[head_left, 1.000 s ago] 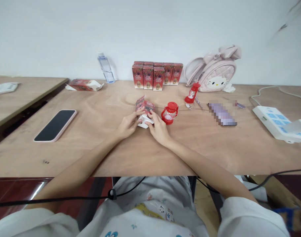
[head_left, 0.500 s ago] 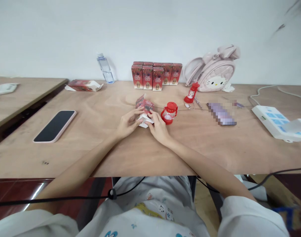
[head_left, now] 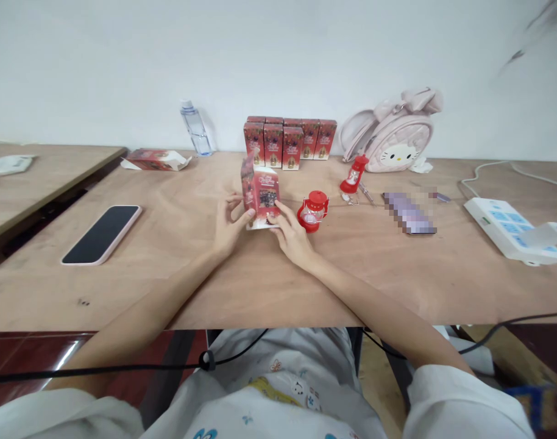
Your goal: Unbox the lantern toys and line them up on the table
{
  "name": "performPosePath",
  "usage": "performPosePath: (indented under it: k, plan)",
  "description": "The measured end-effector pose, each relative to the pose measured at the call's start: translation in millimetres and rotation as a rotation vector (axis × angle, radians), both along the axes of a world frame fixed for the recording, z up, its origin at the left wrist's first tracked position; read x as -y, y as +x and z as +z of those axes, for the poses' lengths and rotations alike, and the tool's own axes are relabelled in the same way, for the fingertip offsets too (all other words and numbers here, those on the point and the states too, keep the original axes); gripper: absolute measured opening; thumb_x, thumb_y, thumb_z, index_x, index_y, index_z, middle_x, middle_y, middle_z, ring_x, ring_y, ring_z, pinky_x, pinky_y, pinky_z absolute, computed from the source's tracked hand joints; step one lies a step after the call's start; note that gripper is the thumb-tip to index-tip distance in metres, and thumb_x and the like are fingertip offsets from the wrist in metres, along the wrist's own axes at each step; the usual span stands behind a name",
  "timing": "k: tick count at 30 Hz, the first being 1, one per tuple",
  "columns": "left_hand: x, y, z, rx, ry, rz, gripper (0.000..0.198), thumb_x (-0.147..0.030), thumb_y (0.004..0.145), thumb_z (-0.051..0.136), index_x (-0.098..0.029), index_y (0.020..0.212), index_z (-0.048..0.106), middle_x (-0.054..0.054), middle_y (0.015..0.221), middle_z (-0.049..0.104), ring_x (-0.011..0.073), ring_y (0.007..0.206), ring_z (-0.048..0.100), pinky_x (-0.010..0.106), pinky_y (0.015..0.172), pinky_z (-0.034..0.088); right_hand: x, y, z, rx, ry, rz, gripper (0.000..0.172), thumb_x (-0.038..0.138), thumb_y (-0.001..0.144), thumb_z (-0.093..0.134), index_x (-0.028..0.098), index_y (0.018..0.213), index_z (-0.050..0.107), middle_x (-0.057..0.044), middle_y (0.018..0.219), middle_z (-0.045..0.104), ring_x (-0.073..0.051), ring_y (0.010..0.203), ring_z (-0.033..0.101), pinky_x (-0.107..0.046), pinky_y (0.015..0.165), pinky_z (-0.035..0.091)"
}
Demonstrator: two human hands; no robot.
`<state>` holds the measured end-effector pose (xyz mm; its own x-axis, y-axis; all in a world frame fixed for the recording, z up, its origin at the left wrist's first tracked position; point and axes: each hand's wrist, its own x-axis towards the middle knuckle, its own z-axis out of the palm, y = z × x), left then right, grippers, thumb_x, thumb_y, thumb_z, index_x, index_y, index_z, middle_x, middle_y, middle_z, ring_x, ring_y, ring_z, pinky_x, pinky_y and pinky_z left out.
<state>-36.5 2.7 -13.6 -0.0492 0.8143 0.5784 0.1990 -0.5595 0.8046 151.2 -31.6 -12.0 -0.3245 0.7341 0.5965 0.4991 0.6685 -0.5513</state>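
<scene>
A small red printed carton (head_left: 261, 190) stands upright on the wooden table (head_left: 269, 286), its top flap open. My left hand (head_left: 228, 225) grips its left side with thumb and fingers. My right hand (head_left: 291, 235) holds its lower right corner. A small red lantern (head_left: 313, 210) sits just to the right of my right hand, not touched.
A second red lantern (head_left: 353, 175) stands further back right. Several matching red cartons (head_left: 289, 141) line the wall, next to a water bottle (head_left: 194, 127) and a pink bag (head_left: 394, 139). An opened carton (head_left: 155, 158) lies back left, a phone (head_left: 102, 233) left, a white power strip (head_left: 510, 228) right.
The carton was lying low and tilted between my hands; both hands have stood it upright and shifted it slightly left.
</scene>
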Motion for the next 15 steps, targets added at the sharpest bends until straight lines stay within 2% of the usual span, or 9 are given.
performPosePath:
  k: [2, 5, 8, 12, 15]
  plan:
    - [-6, -2, -4.5, 0.092, -0.088, -0.041, 0.061, -0.048, 0.073, 0.073, -0.020, 0.119, 0.044, 0.014, 0.127, 0.055, 0.0266, 0.118, 0.056, 0.047, 0.098, 0.048, 2, 0, 0.7, 0.063, 0.045, 0.089, 0.029, 0.014, 0.092, 0.035, 0.021, 0.107, 0.059, -0.010, 0.147, 0.035, -0.022, 0.128, 0.048, -0.040, 0.099, 0.051]
    - [-6, -3, -4.0, 0.035, -0.155, -0.164, 0.068, -0.045, 0.068, 0.078, -0.019, 0.120, 0.043, 0.013, 0.120, 0.060, 0.0273, 0.112, 0.059, 0.045, 0.093, 0.052, 5, 1, 2.9, 0.067, 0.096, 0.119, 0.032, 0.008, 0.088, 0.035, 0.021, 0.107, 0.058, -0.009, 0.149, 0.031, -0.022, 0.132, 0.043, -0.042, 0.102, 0.047]
    - [3, 0, 1.5, -0.130, -0.088, -0.216, 0.069, -0.043, 0.064, 0.081, -0.019, 0.118, 0.047, 0.010, 0.120, 0.060, 0.0284, 0.114, 0.058, 0.045, 0.097, 0.051, 8, 2, 4.3, 0.007, 0.181, 0.018, 0.033, 0.007, 0.085, 0.038, 0.020, 0.111, 0.053, -0.014, 0.145, 0.032, -0.023, 0.133, 0.042, -0.045, 0.104, 0.045]
    - [13, 1, 8.1, -0.366, 0.015, -0.148, 0.063, -0.049, 0.068, 0.076, -0.018, 0.116, 0.051, 0.006, 0.112, 0.064, 0.0279, 0.105, 0.062, 0.045, 0.095, 0.052, 10, 4, -3.1, -0.058, 0.394, -0.061, 0.031, 0.011, 0.081, 0.044, 0.024, 0.109, 0.049, -0.013, 0.137, 0.040, -0.026, 0.133, 0.040, -0.052, 0.104, 0.043]
    - [14, -1, 10.9, -0.572, 0.161, -0.132, 0.067, -0.060, 0.077, 0.062, -0.014, 0.122, 0.047, 0.009, 0.121, 0.060, 0.0294, 0.113, 0.058, 0.046, 0.101, 0.048, 11, 3, -13.4, -0.033, 0.438, 0.017, 0.026, 0.014, 0.080, 0.048, 0.029, 0.101, 0.050, -0.008, 0.126, 0.051, -0.025, 0.126, 0.048, -0.054, 0.101, 0.045]
